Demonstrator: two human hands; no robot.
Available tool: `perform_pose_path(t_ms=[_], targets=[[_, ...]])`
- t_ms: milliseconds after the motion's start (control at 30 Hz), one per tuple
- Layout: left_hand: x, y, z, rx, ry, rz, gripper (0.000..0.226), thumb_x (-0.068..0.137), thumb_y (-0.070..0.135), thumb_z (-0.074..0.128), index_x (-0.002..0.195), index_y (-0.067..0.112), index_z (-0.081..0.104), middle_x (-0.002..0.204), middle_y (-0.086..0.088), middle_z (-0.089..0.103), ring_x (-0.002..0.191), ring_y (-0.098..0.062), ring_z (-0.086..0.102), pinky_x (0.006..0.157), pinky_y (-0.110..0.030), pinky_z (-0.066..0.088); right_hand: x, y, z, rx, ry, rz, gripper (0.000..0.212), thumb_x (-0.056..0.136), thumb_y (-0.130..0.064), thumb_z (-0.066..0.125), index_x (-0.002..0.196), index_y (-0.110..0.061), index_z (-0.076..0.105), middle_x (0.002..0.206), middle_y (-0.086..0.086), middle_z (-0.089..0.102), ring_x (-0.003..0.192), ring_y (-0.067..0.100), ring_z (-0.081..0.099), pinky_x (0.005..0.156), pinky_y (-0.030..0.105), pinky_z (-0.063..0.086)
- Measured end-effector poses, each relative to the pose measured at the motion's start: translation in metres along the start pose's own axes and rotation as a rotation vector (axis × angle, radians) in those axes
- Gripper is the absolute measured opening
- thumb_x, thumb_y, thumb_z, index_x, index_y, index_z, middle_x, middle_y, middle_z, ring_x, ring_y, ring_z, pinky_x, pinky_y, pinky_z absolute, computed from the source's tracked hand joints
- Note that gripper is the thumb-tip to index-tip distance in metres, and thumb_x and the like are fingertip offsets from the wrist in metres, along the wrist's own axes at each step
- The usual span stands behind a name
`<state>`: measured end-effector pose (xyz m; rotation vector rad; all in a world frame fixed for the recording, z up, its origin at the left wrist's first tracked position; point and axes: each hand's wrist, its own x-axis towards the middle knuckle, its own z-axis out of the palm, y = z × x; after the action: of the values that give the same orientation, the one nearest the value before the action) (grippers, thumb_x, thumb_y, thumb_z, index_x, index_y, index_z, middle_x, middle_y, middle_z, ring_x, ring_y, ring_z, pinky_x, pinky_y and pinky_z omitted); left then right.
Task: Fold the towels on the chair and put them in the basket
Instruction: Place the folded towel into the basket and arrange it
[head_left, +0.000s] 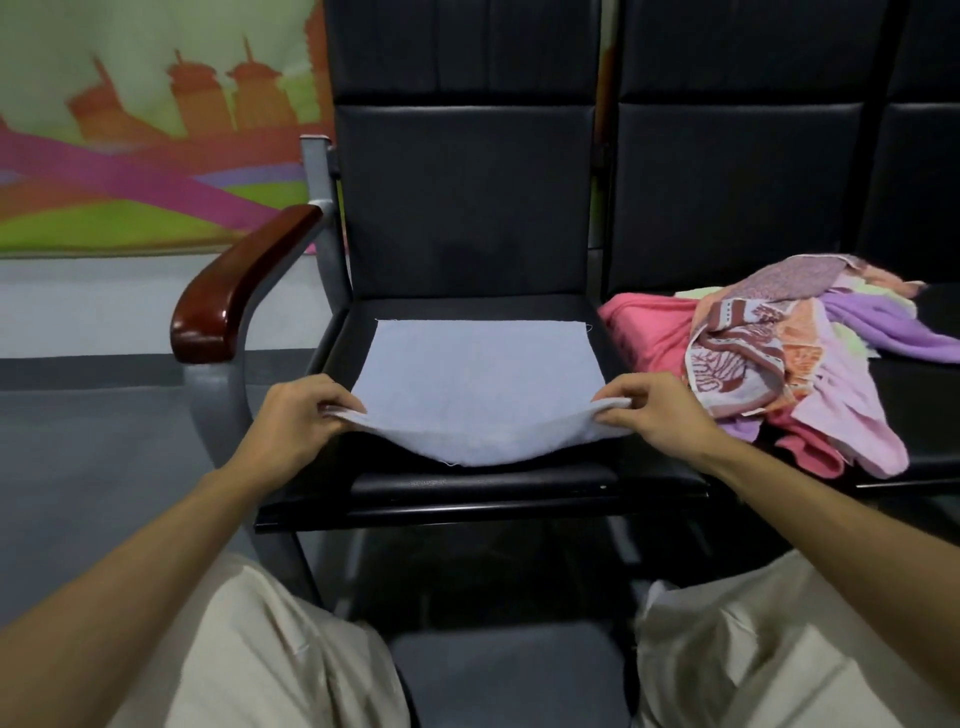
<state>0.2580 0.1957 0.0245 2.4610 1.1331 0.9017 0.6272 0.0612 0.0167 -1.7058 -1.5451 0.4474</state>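
Pale-blue towel (470, 374) lies spread flat on the black chair seat (467, 306), roughly square, its far edge near the backrest and its near edge running left to right in front of the person. That near edge is raised off the seat at both ends and sags in the middle. The left hand (296, 415) pinches the near left corner between thumb and fingers, and the right hand (657, 415) pinches the near right corner the same way. Each hand is at its own corner, neither closer than the other. The far edge lies straight ahead of both hands, so the fold probably carries the near edge forward onto it.

Counted: one towel spread out and two hands on it. On the next seat to the right is a heap of towels (779, 358) in pink, purple, pale pink and a brown-and-white print. It holds several, but the overlaps hide the exact number. One wooden armrest (244, 275) stands on the left. No basket is in view.
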Motion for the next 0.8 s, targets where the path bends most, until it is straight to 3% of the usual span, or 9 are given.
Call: perform_pose_path(t_ms=[100,233,333,400,467,533,600,700,800], targets=[[-0.007,0.008,-0.009,-0.042,0.044,-0.070,0.044,0.067,-0.005,0.082,0.071,0.037,0.067,0.068,0.028,0.065,0.074,0.013,0.059,0.068,0.001,0.039,-0.007,-0.003,-0.012,-0.073,0.068,0.056,0.017,0.072,-0.006,0.081,0.072,-0.021,0.073,0.067,-0.007,0.069,0.062,0.001,0.057,0.063,0.019,0.045],[-0.021,0.021,-0.018,-0.090,-0.036,-0.136,0.039,0.070,0.002,0.081,0.073,0.038,0.067,0.064,0.042,0.059,0.073,0.018,0.059,0.066,0.002,0.040,-0.020,-0.012,-0.025,-0.079,0.110,0.120,0.017,0.065,-0.011,0.087,0.070,-0.018,0.072,0.058,-0.014,0.064,0.054,-0.005,0.054,0.054,0.010,0.041],[-0.028,0.017,-0.021,-0.138,-0.075,-0.161,0.033,0.077,0.005,0.077,0.079,0.037,0.069,0.067,0.039,0.062,0.074,0.018,0.060,0.073,-0.004,0.043,-0.027,-0.019,-0.037,-0.068,0.079,0.134,0.026,0.065,-0.012,0.088,0.062,-0.022,0.064,0.052,-0.015,0.059,0.054,-0.002,0.050,0.053,0.013,0.038],[-0.029,0.013,-0.019,-0.142,-0.069,-0.153,0.030,0.083,0.011,0.073,0.081,0.040,0.068,0.072,0.039,0.064,0.077,0.017,0.060,0.074,-0.001,0.041,-0.028,-0.019,-0.041,-0.089,0.048,0.125,0.026,0.067,-0.012,0.087,0.063,-0.025,0.065,0.059,-0.012,0.061,0.060,0.004,0.054,0.058,0.018,0.042],[-0.026,0.011,-0.013,-0.146,-0.054,-0.169,0.017,0.087,0.016,0.069,0.086,0.033,0.072,0.078,0.030,0.069,0.082,0.009,0.062,0.074,-0.002,0.040,-0.025,-0.016,-0.041,-0.117,0.012,0.104,0.021,0.071,-0.013,0.084,0.069,-0.028,0.069,0.065,-0.012,0.067,0.067,0.007,0.059,0.065,0.021,0.047],[-0.016,0.011,-0.005,-0.144,-0.025,-0.192,0.011,0.089,0.017,0.067,0.096,0.020,0.075,0.088,0.016,0.072,0.091,-0.004,0.063,0.077,-0.012,0.041,-0.017,-0.011,-0.039,-0.116,-0.004,0.090,0.017,0.076,-0.011,0.079,0.077,-0.027,0.072,0.072,-0.013,0.070,0.072,0.008,0.062,0.071,0.023,0.049],[-0.001,0.013,0.003,-0.128,0.015,-0.208,0.013,0.087,0.012,0.068,0.098,0.014,0.076,0.090,0.007,0.071,0.092,-0.008,0.062,0.078,-0.012,0.039,-0.004,-0.007,-0.037,-0.068,0.030,0.096,0.014,0.078,-0.010,0.077,0.082,-0.023,0.074,0.079,-0.010,0.072,0.075,0.008,0.063,0.073,0.023,0.049],[0.030,0.016,0.011,-0.130,0.127,-0.225,0.016,0.082,-0.001,0.071,0.094,0.009,0.076,0.089,0.001,0.070,0.086,-0.008,0.061,0.072,0.003,0.037,0.021,-0.005,-0.037,0.043,0.115,0.129,0.014,0.076,-0.008,0.080,0.080,-0.019,0.074,0.080,-0.003,0.073,0.075,0.009,0.065,0.072,0.023,0.050],[0.065,0.017,0.021,-0.120,0.228,-0.236,0.020,0.082,-0.006,0.069,0.093,0.009,0.077,0.092,0.001,0.069,0.090,-0.008,0.059,0.080,-0.004,0.039,0.053,0.001,-0.038,0.100,0.186,0.145,0.015,0.074,-0.006,0.081,0.075,-0.016,0.070,0.075,0.000,0.071,0.070,0.012,0.063,0.067,0.022,0.051]])
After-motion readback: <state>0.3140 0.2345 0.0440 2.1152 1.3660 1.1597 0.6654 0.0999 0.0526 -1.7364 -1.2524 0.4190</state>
